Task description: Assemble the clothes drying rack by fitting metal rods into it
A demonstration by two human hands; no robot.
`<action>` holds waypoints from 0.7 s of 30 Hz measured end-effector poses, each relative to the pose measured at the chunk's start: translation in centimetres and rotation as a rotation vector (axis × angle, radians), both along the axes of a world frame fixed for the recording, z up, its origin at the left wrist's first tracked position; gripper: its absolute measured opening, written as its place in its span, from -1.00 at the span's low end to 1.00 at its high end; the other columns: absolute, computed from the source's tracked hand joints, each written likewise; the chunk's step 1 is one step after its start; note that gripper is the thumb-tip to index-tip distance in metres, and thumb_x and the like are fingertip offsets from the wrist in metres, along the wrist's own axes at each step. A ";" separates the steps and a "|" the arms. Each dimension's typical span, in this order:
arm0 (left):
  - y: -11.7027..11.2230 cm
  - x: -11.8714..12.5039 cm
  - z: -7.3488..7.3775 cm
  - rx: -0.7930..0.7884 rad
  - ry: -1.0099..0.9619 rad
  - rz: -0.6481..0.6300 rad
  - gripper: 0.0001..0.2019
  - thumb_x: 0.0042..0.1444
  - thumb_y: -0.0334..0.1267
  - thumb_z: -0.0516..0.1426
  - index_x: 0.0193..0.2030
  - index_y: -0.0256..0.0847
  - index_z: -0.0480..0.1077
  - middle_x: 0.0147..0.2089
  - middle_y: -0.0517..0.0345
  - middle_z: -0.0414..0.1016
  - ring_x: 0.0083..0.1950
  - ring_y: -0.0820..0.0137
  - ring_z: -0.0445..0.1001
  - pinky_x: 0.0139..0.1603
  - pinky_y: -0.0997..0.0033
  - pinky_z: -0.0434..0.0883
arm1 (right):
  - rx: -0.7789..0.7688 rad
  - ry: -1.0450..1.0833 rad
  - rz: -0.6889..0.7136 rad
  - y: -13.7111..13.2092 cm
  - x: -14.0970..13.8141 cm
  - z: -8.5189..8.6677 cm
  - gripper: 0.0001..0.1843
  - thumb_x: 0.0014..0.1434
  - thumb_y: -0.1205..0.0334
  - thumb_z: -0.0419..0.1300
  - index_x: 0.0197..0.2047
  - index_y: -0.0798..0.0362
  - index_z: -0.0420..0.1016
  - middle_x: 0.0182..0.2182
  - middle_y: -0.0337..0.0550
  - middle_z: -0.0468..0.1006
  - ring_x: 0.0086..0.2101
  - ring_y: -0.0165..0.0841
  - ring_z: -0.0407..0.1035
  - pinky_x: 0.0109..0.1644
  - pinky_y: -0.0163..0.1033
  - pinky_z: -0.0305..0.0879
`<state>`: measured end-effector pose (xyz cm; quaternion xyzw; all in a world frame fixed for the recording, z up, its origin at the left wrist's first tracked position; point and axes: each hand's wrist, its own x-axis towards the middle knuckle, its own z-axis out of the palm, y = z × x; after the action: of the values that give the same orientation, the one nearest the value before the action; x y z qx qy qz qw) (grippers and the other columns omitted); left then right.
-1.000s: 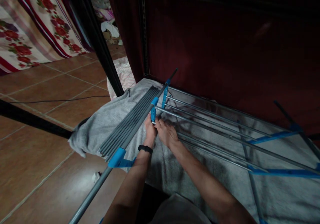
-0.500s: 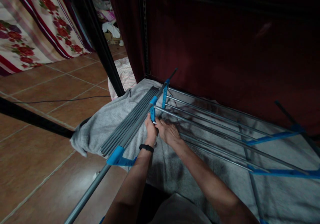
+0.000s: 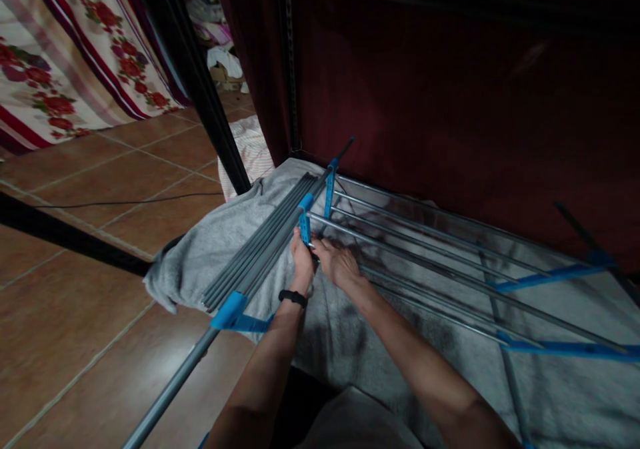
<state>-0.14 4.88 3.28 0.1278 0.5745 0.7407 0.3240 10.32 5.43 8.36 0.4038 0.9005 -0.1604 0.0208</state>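
Note:
A rack of grey metal rods (image 3: 430, 257) joined by blue plastic brackets spans the grey blanket. My left hand (image 3: 301, 257), with a black band on its wrist, is closed on the lower part of a blue bracket (image 3: 305, 222). Right beside it, my right hand (image 3: 336, 262) has its fingers closed around the end of a metal rod at that bracket; the fingertips are partly hidden. A long grey pole (image 3: 175, 385) runs through the brackets toward the lower left. Another blue bracket (image 3: 231, 310) sits on it nearer to me.
Several loose grey rods (image 3: 260, 245) lie bundled on the grey blanket (image 3: 200, 235), left of the pole. Black metal posts (image 3: 200, 82) stand at the left. A dark red cloth (image 3: 425, 102) hangs behind, and a floral curtain (image 3: 60, 49) hangs over the tiled floor (image 3: 65, 302).
Both hands stay at the same bracket with hardly any movement. The view has shifted very slightly, and the near blue bracket and pole sit marginally further left.

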 end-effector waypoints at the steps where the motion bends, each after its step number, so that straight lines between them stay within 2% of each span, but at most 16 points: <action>1: 0.0 0.0 -0.1 0.006 0.008 -0.011 -0.53 0.48 -0.11 0.01 -0.50 -0.16 0.37 -0.57 0.22 0.38 -0.53 0.44 0.35 -0.41 0.45 0.36 | -0.003 0.003 0.003 0.0 0.0 0.0 -0.47 0.56 0.11 -0.22 0.48 -0.17 0.21 0.25 -0.11 0.53 0.10 -0.23 0.51 0.14 -0.12 0.39; 8: 0.2 -0.3 -0.9 0.034 0.058 -0.023 -0.49 0.47 -0.04 -0.03 -0.50 -0.17 0.40 -0.54 0.17 0.45 -0.51 0.43 0.41 -0.38 0.44 0.39 | -0.007 0.013 0.015 0.3 0.0 0.0 -0.49 0.55 0.12 -0.18 0.45 -0.18 0.26 0.20 -0.15 0.57 0.09 -0.24 0.52 0.11 -0.16 0.40; 16: 0.4 -0.3 -1.6 0.034 0.091 -0.040 -0.43 0.46 0.06 -0.06 -0.50 -0.17 0.44 -0.53 0.15 0.46 -0.51 0.42 0.43 -0.34 0.41 0.42 | -0.014 0.002 0.021 0.8 0.0 -1.1 -0.45 0.54 0.12 -0.15 0.53 -0.21 0.14 0.25 -0.14 0.54 0.07 -0.22 0.53 0.14 -0.12 0.41; 21: 0.5 -0.4 -1.8 0.039 0.113 -0.032 -0.43 0.45 0.11 -0.06 -0.50 -0.15 0.43 -0.50 0.13 0.50 -0.47 0.40 0.46 -0.29 0.40 0.44 | -0.005 -0.005 0.038 1.0 -0.1 -1.9 -0.43 0.54 0.12 -0.20 0.54 -0.18 0.11 0.27 -0.12 0.53 0.07 -0.19 0.53 0.17 -0.08 0.41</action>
<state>-0.52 5.40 1.53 0.1850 0.5751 0.7381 0.3003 10.23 6.38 6.46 0.3868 0.9076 -0.1613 0.0274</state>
